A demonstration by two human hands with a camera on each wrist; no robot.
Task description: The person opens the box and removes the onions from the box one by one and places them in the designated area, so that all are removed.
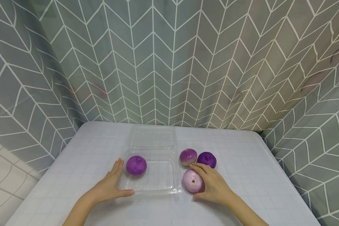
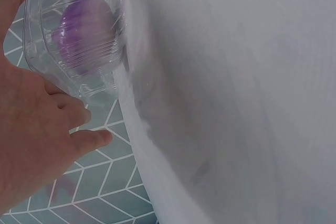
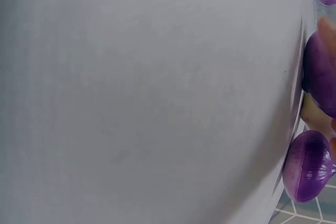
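Note:
A clear plastic clamshell box [image 1: 161, 175] lies unfolded, its lid [image 1: 152, 138] flat toward the back. One purple onion [image 1: 136, 165] sits in the left part of its tray. My left hand [image 1: 108, 185] is at the tray's left edge, fingers and thumb spread, the fingertips right by the wall. To the right of the box, my right hand [image 1: 214, 186] holds a pale purple onion [image 1: 192, 181], fingers over its far side and thumb at its near side. Just behind it are a purple-and-white onion [image 1: 188, 156] and a dark purple onion [image 1: 207, 159].
All of this is on a table with a white, faintly checked cover [image 1: 243, 157]. A grey curtain with white chevron lines [image 1: 164, 62] hangs behind the table and along both sides. White tiles [image 1: 5, 175] show at the lower left.

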